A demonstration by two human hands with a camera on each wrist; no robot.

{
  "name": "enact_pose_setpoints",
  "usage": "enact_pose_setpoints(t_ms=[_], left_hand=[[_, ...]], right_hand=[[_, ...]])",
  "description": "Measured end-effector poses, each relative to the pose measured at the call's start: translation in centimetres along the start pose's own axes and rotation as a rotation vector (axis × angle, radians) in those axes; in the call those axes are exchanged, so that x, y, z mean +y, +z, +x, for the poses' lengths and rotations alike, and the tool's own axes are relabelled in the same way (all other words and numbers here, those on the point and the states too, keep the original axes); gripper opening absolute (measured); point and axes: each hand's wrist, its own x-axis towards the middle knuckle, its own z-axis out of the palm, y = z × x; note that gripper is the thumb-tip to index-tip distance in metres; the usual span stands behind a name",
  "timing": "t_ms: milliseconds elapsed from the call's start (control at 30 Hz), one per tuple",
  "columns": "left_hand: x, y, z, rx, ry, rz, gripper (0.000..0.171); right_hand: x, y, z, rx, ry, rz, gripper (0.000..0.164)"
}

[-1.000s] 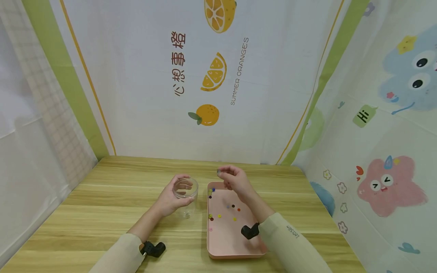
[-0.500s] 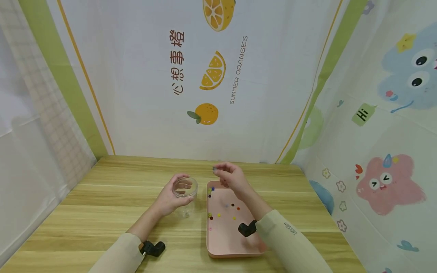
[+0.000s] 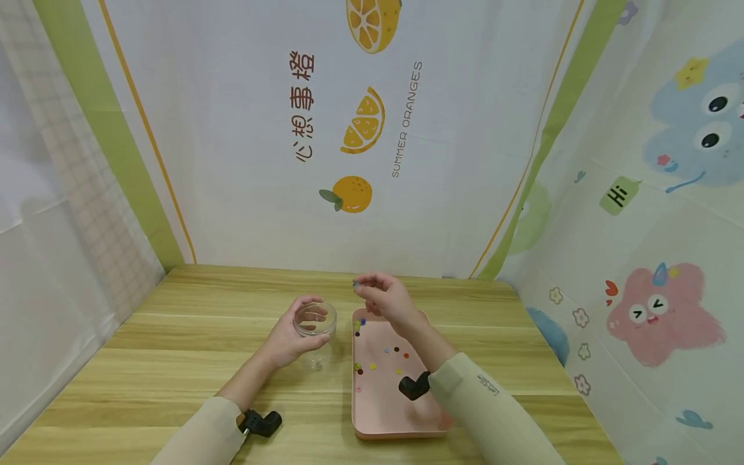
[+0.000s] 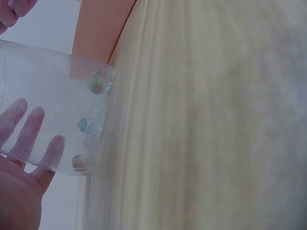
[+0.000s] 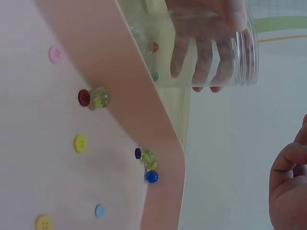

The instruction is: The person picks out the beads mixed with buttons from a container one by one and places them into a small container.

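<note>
My left hand (image 3: 287, 337) grips an upright clear jar (image 3: 321, 352) near its open mouth, with the thumb and fingers around its wall. Glass marbles (image 4: 98, 83) lie at the jar's bottom, as the left wrist view shows. Up and to the right of the rim, my right hand (image 3: 388, 300) pinches a small grey-blue marble (image 3: 356, 284) between thumb and fingertips, above the far end of a pink tray (image 3: 401, 413). In the right wrist view only the curled fingers (image 5: 290, 163) show, and that marble is out of sight.
Inside the tray lie several loose buttons, among them a yellow button (image 5: 80, 143) and a pink button (image 5: 55, 54). Along its left wall sit a clear marble (image 5: 100, 97) and a blue marble (image 5: 151, 177). The wooden table (image 3: 174, 349) meets a hanging cloth (image 3: 261, 226) behind.
My right hand has moved left and slightly up with the marble, closer to the jar's mouth. My left hand and the jar have stayed in place.
</note>
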Motion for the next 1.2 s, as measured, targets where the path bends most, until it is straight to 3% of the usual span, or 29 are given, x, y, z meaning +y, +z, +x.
enact_pose_setpoints(t_ms=[533, 900, 1200], left_hand=[[-0.1, 0.0, 0.0, -0.006, 0.003, 0.003, 0.075], [0.1, 0.1, 0.0, -0.005, -0.005, -0.008, 0.074], [0.0, 0.0, -0.1, -0.01, -0.004, -0.017, 0.071]], right_hand=[[-0.7, 2.2, 0.4, -0.083, -0.027, 0.009, 0.029], [0.0, 3.8, 0.5, -0.098, -0.063, -0.05, 0.03], [0.4, 4.6, 0.3, -0.11, -0.044, -0.088, 0.032]])
